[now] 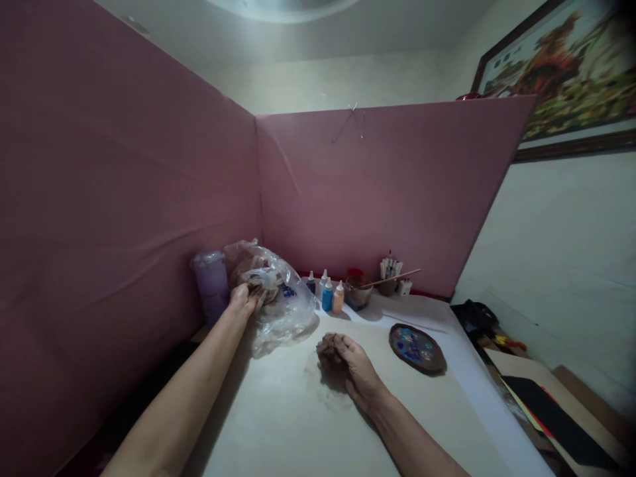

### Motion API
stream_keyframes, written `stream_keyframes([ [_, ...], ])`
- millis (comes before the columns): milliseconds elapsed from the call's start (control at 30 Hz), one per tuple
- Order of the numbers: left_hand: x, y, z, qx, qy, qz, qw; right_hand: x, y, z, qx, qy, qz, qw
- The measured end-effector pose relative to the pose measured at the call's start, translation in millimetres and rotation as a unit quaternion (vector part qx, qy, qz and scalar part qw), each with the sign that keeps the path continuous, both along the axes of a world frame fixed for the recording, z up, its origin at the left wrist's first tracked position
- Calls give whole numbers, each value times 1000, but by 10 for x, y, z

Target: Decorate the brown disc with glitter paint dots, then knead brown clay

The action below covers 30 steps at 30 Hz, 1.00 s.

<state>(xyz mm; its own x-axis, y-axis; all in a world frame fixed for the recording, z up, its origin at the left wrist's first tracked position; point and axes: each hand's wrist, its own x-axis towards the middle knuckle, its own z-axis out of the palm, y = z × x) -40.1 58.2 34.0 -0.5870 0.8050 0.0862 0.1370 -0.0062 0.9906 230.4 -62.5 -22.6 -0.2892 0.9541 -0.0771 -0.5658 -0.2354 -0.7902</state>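
Note:
A lump of brown clay (328, 352) is in my right hand (362, 372), with the fingers closed round its right side just above the white work surface (288, 424). Smears of clay mark the surface beneath it. To the left, my left hand (243, 299) reaches out to a clear plastic bag (291, 318) and grips its near left side. The fingers are partly hidden by the crumpled plastic and the brownish contents behind it. A flat brown clay slab (417, 349) with blue and pale paint spots lies to the right.
Small paint bottles (326, 295) stand behind the bag, beside a water bowl (358, 293) with a brush (397, 277) across it. A holder of pens (390, 271) is further right. A purple container (211, 285) stands by the left pink partition (124, 199). Paper sheets (556, 417) lie far right.

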Motion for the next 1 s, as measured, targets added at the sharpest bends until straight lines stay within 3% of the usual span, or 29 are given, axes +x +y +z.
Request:
stream_keyframes([
  [267,88,173,-61,-30,185,-11,982,-9,1,8,-9,-2,1,1000],
  [467,192,85,-3,-37,290,80,953,-14,8,-7,1,-2,3,1000],
  [600,196,-48,6,-36,410,148,899,-20,-3,8,-9,-9,-1,1000],
  [700,170,-72,32,-47,494,163,853,-28,-6,10,2,-9,4,1000],
  [833,138,-50,61,-86,530,133,833,-41,11,-8,21,5,6,1000],
  [1000,149,-113,17,-111,636,-35,763,-42,25,-18,27,1,4,1000],
])
